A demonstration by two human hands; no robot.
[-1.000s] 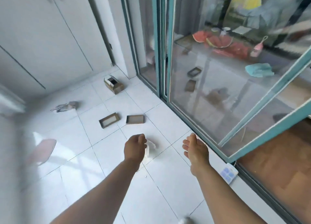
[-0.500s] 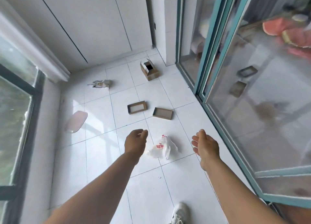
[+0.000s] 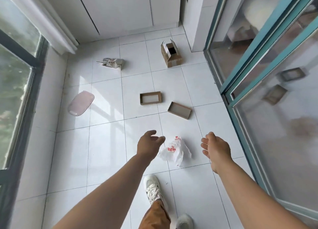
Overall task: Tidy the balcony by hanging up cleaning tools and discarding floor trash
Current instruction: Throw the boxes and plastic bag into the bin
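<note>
Trash lies scattered on the white tiled floor (image 3: 106, 142). A crumpled white plastic bag with red print (image 3: 174, 150) sits between my hands. My left hand (image 3: 148, 143) hovers just left of it, fingers apart and empty. My right hand (image 3: 216, 147) hangs to its right, also open and empty. Farther off lie two shallow brown cardboard trays (image 3: 151, 98) (image 3: 179, 110), an open cardboard box (image 3: 171, 54), a crumpled grey-white wrapper (image 3: 111, 63) and a clear pinkish plastic lid (image 3: 81, 105). No cleaning tools are in sight.
A teal-framed sliding glass door (image 3: 240, 84) runs along the right. A dark-framed window (image 3: 19, 77) lines the left. White cabinet doors (image 3: 120, 10) close the far end. My white sneakers (image 3: 153, 189) stand on the tiles below my arms.
The view has swung left and down from the glass door onto the balcony floor. Both hands stay open and have drawn closer to the plastic bag, and my feet have come into view.
</note>
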